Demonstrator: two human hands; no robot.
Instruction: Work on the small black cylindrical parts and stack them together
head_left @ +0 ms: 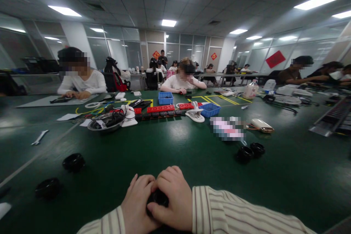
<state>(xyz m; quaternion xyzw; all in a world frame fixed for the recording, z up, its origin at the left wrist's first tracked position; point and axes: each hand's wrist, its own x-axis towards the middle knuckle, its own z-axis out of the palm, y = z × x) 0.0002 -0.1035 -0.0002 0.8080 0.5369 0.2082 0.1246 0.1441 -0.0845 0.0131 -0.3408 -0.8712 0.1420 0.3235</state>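
At the near edge of the table, my left hand and my right hand are closed together around a glossy black round part. My right fingers curl over its top with the thumb on the near side. My left hand wraps its left side, and most of the part is hidden by both hands. Similar hollow black parts lie apart on the table: one and another to the left, and a pair close together to the right.
Across the green table stand a red-and-black power strip, blue bins, a metal bowl of cables and a white clamp. A wrench lies left; a power bank lies right. Co-workers sit opposite.
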